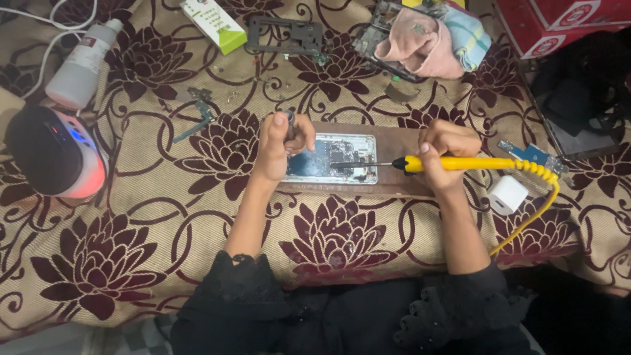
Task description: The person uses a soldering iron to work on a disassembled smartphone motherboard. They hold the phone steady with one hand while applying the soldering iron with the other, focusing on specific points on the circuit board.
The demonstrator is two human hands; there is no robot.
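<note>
Right hand (442, 148) grips the yellow soldering iron (460, 164); left hand (281, 146) grip closes on, seemingly, tweezers (290, 125).

Floral beige-and-maroon cloth surface (164, 217) under a wooden board (394, 141), white charger block (507, 194), white bottle (82, 66), green-white box (214, 24).

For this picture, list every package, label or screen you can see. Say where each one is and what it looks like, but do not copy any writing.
Small box: top centre-left, flat, white and green.
Red cartons: top right corner, red with round white labels.
White bottle: top left, lying down, small dark label near its neck.
Opened phone: centre, between the left hand and right hand; only its insides show.
</note>
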